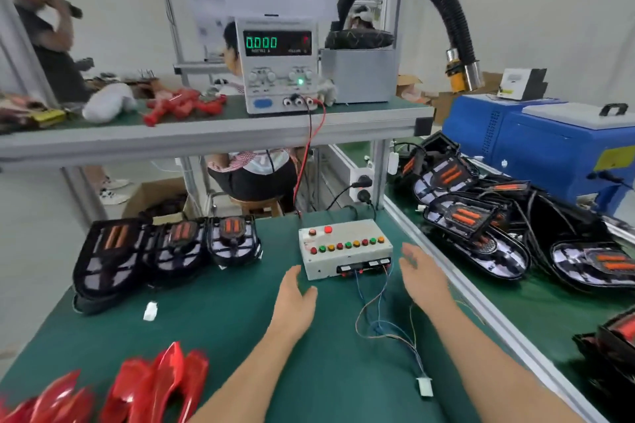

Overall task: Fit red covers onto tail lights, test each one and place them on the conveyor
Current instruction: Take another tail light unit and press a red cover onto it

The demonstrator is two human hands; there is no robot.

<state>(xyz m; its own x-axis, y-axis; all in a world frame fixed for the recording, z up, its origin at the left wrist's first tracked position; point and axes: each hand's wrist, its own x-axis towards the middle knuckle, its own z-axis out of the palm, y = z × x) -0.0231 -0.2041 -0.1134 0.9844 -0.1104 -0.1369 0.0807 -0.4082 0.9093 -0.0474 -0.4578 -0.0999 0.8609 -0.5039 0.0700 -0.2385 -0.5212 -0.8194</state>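
Observation:
Both my hands hover empty over the green mat in front of the white test box [345, 247] with its row of coloured buttons. My left hand [295, 295] is flat with straight fingers, just left of the box. To the right of the box is my right hand [422, 273], open with relaxed fingers. Three black tail lights [165, 249] without covers stand in a row at the left of the mat. Several red covers [151, 391] lie at the near left edge. The test connector [425, 387] lies on thin wires near my right forearm.
A heap of uncovered tail lights [481, 213] fills the conveyor [536, 299] on the right, beyond an aluminium rail [481, 292]. A power supply [280, 65] reading 0.000 stands on the upper shelf. A blue machine [549, 148] is at far right. Other people work behind.

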